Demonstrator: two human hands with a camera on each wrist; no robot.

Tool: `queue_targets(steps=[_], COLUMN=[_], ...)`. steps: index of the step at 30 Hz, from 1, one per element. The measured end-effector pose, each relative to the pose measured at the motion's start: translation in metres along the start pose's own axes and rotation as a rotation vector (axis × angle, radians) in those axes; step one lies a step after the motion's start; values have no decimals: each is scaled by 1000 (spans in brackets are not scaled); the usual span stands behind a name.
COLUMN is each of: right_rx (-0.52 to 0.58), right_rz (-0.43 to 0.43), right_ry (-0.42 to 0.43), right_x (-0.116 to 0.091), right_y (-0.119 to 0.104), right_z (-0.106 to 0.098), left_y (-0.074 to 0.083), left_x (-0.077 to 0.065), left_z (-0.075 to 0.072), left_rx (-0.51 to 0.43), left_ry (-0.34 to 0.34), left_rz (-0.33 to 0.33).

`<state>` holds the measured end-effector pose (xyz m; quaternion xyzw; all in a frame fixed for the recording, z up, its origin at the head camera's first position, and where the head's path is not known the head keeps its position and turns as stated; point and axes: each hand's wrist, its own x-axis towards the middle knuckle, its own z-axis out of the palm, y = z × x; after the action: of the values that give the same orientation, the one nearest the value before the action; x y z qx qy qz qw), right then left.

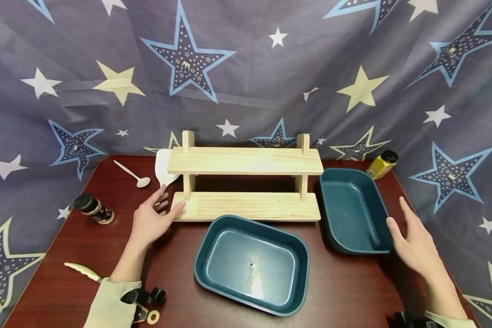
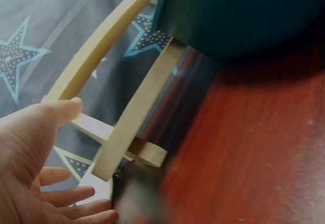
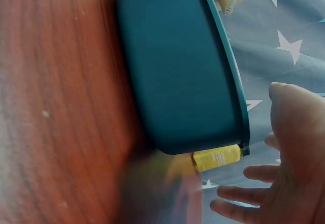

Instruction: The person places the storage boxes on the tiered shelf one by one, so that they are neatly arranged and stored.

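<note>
My left hand reaches to the left end of a two-tier wooden shelf, thumb overlapping the lower board's corner in the head view. A white spatula lies beside the shelf, its lower part behind my fingertips. In the left wrist view, the fingers are spread and grip nothing. On the right side, my right hand hovers near the outer edge of a dark teal bin, fingers extended. The right wrist view shows a gap between its thumb and the bin wall.
Another teal bin sits in front of the shelf. A yellow jar stands behind the right bin. Leftward lie a white spoon, a black-capped spice jar and a light-handled utensil. A small ring is by the left wrist.
</note>
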<state>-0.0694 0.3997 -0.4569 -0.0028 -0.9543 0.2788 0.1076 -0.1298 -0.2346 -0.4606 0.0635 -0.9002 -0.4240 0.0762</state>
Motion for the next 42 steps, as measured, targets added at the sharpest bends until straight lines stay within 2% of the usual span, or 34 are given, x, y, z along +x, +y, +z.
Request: queue_targets(steps=[10, 17, 24, 28, 33, 38, 42], right_rx=[-31, -66, -71, -21, 98, 132, 204], right_rz=[62, 130, 171, 198, 257, 299, 365], right_ry=[-30, -69, -78, -38, -12, -4, -8], right_x=[-8, -13, -19, -22, -26, -25, -25], right_y=[-3, -8, -14, -17, -19, -16, -13], right_z=[3, 4, 1, 3, 5, 5, 3], left_y=[-5, -7, -6, -7, -9, -9, -8], left_x=[-3, -3, -3, -3, -3, -4, -4], left_z=[7, 9, 8, 5, 2, 3, 4], left_rx=[-33, -7, -14, -26, -73, -100, -110], left_ry=[-50, -70, -139, -189, -242, -252, -255], left_rz=[19, 39, 57, 46, 27, 23, 20])
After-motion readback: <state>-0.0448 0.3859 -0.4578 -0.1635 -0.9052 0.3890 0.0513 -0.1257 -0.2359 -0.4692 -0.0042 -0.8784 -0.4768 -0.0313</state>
